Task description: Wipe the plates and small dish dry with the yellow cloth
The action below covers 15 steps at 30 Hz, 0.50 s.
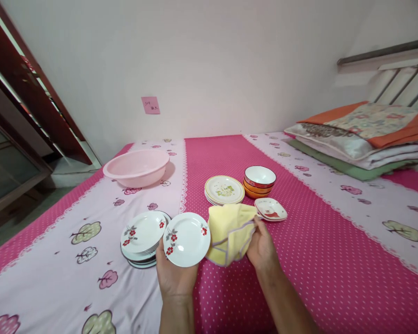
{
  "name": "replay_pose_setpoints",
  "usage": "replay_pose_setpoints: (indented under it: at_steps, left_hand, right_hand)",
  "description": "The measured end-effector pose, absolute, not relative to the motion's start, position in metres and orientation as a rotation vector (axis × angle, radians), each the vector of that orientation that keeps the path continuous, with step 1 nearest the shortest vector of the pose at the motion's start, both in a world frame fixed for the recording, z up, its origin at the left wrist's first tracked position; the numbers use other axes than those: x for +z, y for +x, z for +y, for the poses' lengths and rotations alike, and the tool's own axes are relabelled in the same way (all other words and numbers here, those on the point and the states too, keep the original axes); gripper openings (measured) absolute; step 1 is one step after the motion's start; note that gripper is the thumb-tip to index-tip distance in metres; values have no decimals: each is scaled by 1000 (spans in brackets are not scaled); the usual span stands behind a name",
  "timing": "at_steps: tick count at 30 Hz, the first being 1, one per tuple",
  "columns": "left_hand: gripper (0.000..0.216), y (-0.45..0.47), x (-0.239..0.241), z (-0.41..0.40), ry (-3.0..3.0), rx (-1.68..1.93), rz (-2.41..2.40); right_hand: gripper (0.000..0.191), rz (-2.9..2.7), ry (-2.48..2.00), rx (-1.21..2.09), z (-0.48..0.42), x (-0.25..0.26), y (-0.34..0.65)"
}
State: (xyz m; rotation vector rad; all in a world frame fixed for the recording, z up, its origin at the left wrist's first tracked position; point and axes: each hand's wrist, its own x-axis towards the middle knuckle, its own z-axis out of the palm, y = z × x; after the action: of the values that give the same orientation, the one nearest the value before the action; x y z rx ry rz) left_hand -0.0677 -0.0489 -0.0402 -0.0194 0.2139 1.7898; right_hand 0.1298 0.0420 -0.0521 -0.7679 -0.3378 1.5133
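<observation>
My left hand [176, 276] grips a white plate [188, 241] with red flowers, tilted so its face shows, the fingers mostly hidden behind it. A yellow cloth [230, 232] with purple edging hangs from my right hand [263, 243], its left side at the plate's right rim. Left of the held plate, a stack of plates [144, 232] lies on the bedspread, the upper ones white with the same red flowers. Beyond the cloth sit several yellow-rimmed plates [225, 189] with a green print. To their right are stacked orange bowls [259, 182] and small squarish dishes [271, 208].
A pink basin [137, 167] stands at the back left of the bed. Folded bedding [362, 134] is piled at the right, by a white slatted headboard [409, 86]. The wall [230, 69] behind carries a pink note [150, 105].
</observation>
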Motion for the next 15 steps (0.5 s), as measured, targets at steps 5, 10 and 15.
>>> replay_pose_setpoints:
  at_steps: [5,10,15]
  left_hand:
    - [33,-65,-32,-49,-94,1881,363]
    - [36,-64,-28,-46,-153,1875,444]
    - [35,-62,-27,-43,-163,1868,463]
  right_hand:
    - [43,-456,-920,1394,46,-68,143]
    - [64,-610,-975,1359,46,-73,170]
    - [71,-865,-1282,1019,44,-82,213]
